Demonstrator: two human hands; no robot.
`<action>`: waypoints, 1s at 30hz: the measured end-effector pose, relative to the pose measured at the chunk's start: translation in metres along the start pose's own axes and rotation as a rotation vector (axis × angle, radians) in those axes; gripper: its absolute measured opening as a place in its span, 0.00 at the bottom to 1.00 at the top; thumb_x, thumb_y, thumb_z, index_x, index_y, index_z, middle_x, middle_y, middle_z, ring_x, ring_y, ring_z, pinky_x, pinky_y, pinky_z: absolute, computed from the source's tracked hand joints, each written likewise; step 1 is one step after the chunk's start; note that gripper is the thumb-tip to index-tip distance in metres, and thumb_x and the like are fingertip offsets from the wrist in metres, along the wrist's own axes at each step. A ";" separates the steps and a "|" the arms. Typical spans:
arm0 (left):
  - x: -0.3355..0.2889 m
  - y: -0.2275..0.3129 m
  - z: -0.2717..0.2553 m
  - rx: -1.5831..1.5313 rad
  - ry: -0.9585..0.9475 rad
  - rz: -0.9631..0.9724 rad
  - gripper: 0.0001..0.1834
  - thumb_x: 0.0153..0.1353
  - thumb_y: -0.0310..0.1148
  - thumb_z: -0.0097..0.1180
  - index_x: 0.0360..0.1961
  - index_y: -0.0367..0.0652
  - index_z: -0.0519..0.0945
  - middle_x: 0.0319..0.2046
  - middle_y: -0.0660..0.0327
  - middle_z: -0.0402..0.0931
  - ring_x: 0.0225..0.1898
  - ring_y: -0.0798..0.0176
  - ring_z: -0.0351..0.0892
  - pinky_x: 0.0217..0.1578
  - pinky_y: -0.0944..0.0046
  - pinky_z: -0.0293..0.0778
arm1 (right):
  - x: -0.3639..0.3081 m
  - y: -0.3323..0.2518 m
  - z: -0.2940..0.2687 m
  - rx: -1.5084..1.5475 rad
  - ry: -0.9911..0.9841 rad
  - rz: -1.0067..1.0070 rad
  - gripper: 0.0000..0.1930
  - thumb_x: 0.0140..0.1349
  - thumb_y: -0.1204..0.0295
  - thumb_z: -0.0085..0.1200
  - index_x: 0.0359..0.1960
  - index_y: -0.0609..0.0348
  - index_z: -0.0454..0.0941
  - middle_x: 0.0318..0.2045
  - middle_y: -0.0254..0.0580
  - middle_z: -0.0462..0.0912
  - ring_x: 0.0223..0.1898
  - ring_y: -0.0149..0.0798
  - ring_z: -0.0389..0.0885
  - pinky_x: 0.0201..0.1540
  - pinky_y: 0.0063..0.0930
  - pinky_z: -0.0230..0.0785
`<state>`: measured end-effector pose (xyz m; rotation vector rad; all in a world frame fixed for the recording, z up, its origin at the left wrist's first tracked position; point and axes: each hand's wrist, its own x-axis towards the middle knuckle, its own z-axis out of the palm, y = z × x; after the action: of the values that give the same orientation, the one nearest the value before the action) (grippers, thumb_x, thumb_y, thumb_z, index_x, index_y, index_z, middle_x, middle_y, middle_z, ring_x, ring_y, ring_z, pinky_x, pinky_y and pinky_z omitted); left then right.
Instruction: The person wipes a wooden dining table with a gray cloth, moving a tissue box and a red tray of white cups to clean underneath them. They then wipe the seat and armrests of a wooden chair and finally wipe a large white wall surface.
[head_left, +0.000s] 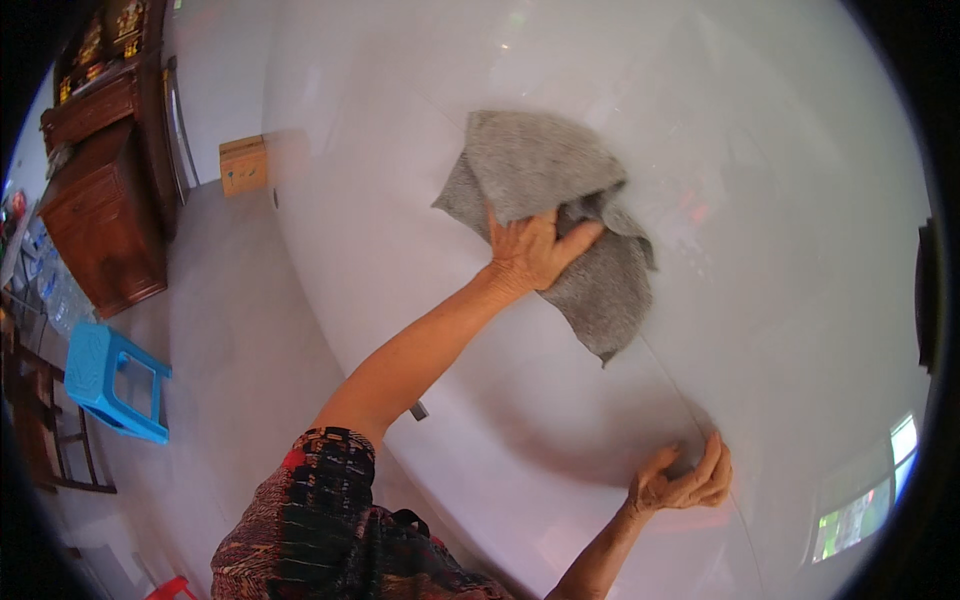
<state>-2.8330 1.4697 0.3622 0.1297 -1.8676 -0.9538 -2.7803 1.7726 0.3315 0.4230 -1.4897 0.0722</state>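
Observation:
My left hand (535, 250) presses a grey cloth (545, 160) against a large, glossy white panel (380, 220). The cloth is bunched around the hand, and its upper part folds over the fingers. Thumb and palm remain visible, while most fingertips are hidden under the fabric. Lower right, my right hand (685, 480) rests at a thin seam in the same panel, away from the cloth. Its fingers are bent, with the thumb held apart and nothing visible between them.
On the left stand a brown wooden cabinet (105, 215), a blue plastic stool (118, 380) and a wooden chair (45, 420). A cardboard box (243, 165) sits farther back. Clear plastic bottles (62, 290) are by the cabinet. Something red (172, 588) shows at the lower edge.

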 end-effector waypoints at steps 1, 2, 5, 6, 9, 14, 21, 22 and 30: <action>0.002 0.002 -0.001 0.000 0.030 0.002 0.39 0.56 0.55 0.53 0.60 0.34 0.67 0.58 0.43 0.66 0.58 0.42 0.65 0.59 0.48 0.59 | -0.003 0.008 -0.007 -0.009 0.011 0.013 0.20 0.53 0.72 0.51 0.50 0.57 0.75 0.47 0.41 0.75 0.48 0.44 0.65 0.49 0.37 0.56; 0.005 0.001 -0.002 0.001 0.059 0.001 0.40 0.57 0.54 0.52 0.61 0.31 0.65 0.58 0.41 0.66 0.58 0.41 0.65 0.59 0.49 0.59 | -0.006 0.015 -0.013 -0.019 0.022 0.024 0.21 0.52 0.72 0.51 0.50 0.58 0.75 0.47 0.42 0.75 0.48 0.44 0.65 0.48 0.37 0.57; 0.011 -0.006 0.001 -0.027 0.193 0.021 0.41 0.60 0.53 0.49 0.65 0.31 0.59 0.62 0.40 0.59 0.63 0.41 0.59 0.63 0.48 0.52 | -0.013 0.031 -0.024 -0.061 0.022 0.021 0.21 0.52 0.72 0.51 0.50 0.59 0.74 0.47 0.43 0.74 0.48 0.44 0.64 0.47 0.37 0.59; 0.015 -0.009 -0.001 -0.040 0.208 -0.010 0.41 0.61 0.53 0.48 0.66 0.32 0.57 0.64 0.40 0.56 0.65 0.41 0.55 0.64 0.47 0.49 | -0.017 0.034 -0.025 -0.070 0.016 0.024 0.21 0.52 0.72 0.51 0.50 0.59 0.74 0.47 0.43 0.74 0.48 0.44 0.64 0.47 0.37 0.59; 0.032 -0.008 -0.001 -0.053 0.294 -0.150 0.40 0.64 0.53 0.45 0.67 0.34 0.57 0.68 0.43 0.48 0.70 0.44 0.43 0.67 0.44 0.40 | -0.022 0.035 -0.023 -0.067 0.015 0.012 0.21 0.52 0.70 0.51 0.50 0.57 0.75 0.46 0.42 0.73 0.47 0.44 0.64 0.47 0.37 0.59; 0.021 0.025 0.034 0.130 0.398 -0.025 0.34 0.63 0.52 0.47 0.63 0.39 0.65 0.68 0.45 0.48 0.71 0.38 0.34 0.65 0.33 0.34 | -0.029 0.026 -0.013 -0.045 0.021 0.018 0.21 0.50 0.69 0.52 0.49 0.55 0.76 0.45 0.41 0.74 0.46 0.43 0.65 0.49 0.38 0.55; -0.121 0.062 0.076 0.051 -0.254 0.227 0.28 0.57 0.51 0.52 0.47 0.35 0.79 0.56 0.40 0.65 0.59 0.31 0.56 0.61 0.25 0.34 | -0.042 0.026 -0.016 0.133 -0.027 -0.029 0.26 0.54 0.58 0.53 0.53 0.56 0.73 0.49 0.40 0.75 0.50 0.43 0.68 0.53 0.38 0.52; -0.149 0.058 0.090 -0.136 -0.174 0.326 0.30 0.57 0.51 0.52 0.53 0.39 0.75 0.62 0.43 0.61 0.61 0.36 0.58 0.62 0.26 0.33 | -0.041 0.024 -0.017 0.196 -0.025 -0.045 0.27 0.55 0.53 0.52 0.53 0.57 0.73 0.49 0.41 0.75 0.50 0.44 0.68 0.53 0.37 0.52; -0.196 0.006 0.112 0.287 -0.212 0.524 0.41 0.57 0.63 0.44 0.68 0.53 0.59 0.68 0.57 0.56 0.71 0.51 0.44 0.65 0.32 0.27 | -0.044 0.033 -0.029 0.337 -0.189 -0.166 0.33 0.54 0.40 0.46 0.52 0.53 0.73 0.51 0.42 0.74 0.53 0.45 0.67 0.55 0.43 0.49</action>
<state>-2.8237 1.6293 0.2022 -0.2891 -2.0776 -0.3479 -2.7667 1.8218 0.2953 0.8435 -1.6268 0.1566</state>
